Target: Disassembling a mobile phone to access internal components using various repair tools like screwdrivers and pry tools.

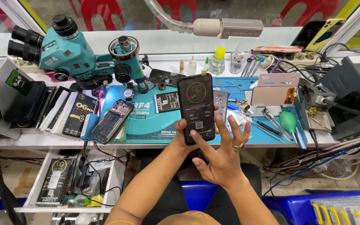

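Two hands met over the front edge of the bench in the head view, both busy with one black phone. The left hand was closed around the phone's lower part, thumb on its left edge near the bottom, holding it upright with its printed black face toward the camera. The right hand gripped nothing: its fingers were spread loose, the forefinger tip touching the phone's lower right corner and the other fingertips fanned past its right edge. A gold ring showed on one finger.

The phone hung above the blue mat, clear of it, in front of the person's chest. Judging from this pose, the step in hand was a check or peel at the phone's face, worked from that bottom corner. A next move would seem to call for a firm left-hand hold while the right fingertip worked the edge with little force, so the face would not slip or flex.

Around it, an opened phone lay flat on the mat's left end, well apart from the hands. A teal microscope stood behind it. A pale panel leaned right of the phone, and tweezers lay near a green blower. An open drawer sat below left.
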